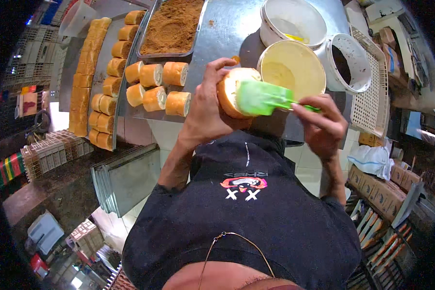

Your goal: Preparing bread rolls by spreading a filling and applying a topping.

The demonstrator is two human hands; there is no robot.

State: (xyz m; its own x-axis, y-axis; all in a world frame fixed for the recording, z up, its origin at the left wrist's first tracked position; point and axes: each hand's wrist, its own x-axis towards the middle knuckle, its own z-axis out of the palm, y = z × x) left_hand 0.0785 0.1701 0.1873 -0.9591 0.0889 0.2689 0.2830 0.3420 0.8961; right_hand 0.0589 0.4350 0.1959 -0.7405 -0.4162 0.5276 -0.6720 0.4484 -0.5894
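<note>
Reads as a bakery workroom. Metal tabletop (227, 29) on the far side, bread pieces (112, 86) in long rows at left (batch quantities), brown crumbs (171, 21) in a pan next to them, big white tubs (267, 35) at right. Plastic crates (58, 149) at left, flat metal sheets (130, 179) on edge at near left, cardboard boxes (377, 191) at right. Light tiled floor (165, 134).

1. Bare left hand (209, 104): cupped in a grip, palm turned inward.
2. Bare left forearm (175, 162): slants upward and to the right.
3. Bare right hand (324, 125): curled in a grip, pointing leftward.
4. Bare right forearm (333, 179): rises steeply, nearly upright.
</note>
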